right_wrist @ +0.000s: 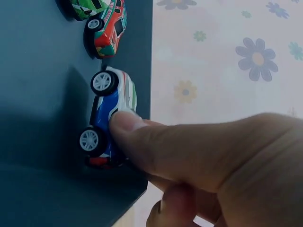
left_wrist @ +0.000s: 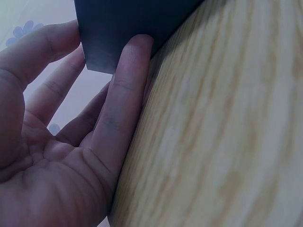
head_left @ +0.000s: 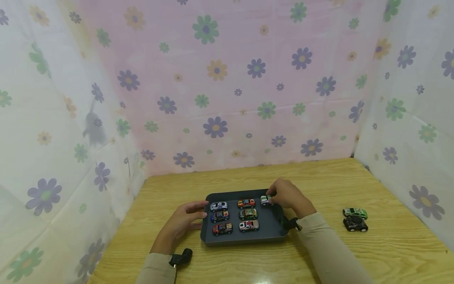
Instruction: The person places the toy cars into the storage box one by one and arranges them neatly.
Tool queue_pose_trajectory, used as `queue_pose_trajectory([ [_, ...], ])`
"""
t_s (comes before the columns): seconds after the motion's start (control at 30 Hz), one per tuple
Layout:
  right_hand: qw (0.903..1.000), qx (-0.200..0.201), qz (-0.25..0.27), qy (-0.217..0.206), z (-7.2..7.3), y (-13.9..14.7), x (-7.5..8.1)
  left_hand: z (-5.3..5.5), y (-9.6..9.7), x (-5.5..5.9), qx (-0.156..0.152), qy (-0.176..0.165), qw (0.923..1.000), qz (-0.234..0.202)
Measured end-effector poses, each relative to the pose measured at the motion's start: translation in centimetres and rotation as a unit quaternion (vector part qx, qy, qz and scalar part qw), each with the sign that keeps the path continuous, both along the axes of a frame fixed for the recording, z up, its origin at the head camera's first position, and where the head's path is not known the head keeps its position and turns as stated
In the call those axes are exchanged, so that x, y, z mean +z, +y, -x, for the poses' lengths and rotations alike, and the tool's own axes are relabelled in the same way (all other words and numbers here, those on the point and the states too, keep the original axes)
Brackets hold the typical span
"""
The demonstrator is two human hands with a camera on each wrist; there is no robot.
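My right hand [head_left: 289, 196] pinches a small white, blue and green toy car [right_wrist: 109, 106] between thumb and fingers, at the far right corner inside a dark grey tray [head_left: 262, 234]. My left hand [head_left: 182, 219] lies along the tray's left side, its fairly straight fingertips against the outer wall [left_wrist: 123, 28] in the left wrist view. Inside the tray stand two columns of toy cars. The left column has a silver car [head_left: 218, 206], a blue car [head_left: 220, 216] and a red-black car [head_left: 222, 229]. Beside it are an orange car [head_left: 246, 203], a green car [head_left: 248, 214] and a white car [head_left: 249, 226].
On the wooden table [head_left: 390, 256] to the right of the tray, a green toy car [head_left: 355, 213] and a black toy car [head_left: 355, 224] stand side by side. Flower-patterned cloth [head_left: 241, 79] walls off the back and both sides. Each wrist wears a black camera mount [head_left: 181, 257].
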State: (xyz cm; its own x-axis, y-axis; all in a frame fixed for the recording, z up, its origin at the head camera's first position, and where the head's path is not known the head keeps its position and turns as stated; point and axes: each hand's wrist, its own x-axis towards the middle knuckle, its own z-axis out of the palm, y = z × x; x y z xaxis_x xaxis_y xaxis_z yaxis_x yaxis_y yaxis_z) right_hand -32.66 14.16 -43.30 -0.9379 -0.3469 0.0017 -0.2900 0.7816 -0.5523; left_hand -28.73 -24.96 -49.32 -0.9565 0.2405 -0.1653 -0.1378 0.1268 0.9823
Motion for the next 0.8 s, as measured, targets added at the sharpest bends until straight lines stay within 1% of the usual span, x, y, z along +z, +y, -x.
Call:
queue_pose_trajectory([
  [0.17,0.9998,-0.012,-0.018,0.000,-0.03,-0.20,-0.08,0.02,-0.01,0.00,-0.003,0.001,1.0000,-0.001],
  [0.43,0.9990,-0.031,-0.032,-0.005,0.10,-0.39,-0.18,-0.08,0.02,0.06,-0.006,0.000,1.0000,-0.007],
  [0.8,0.9984,-0.037,-0.042,-0.002,-0.06,-0.55,-0.03,-0.15,0.02,0.10,-0.006,0.001,1.0000,-0.005],
])
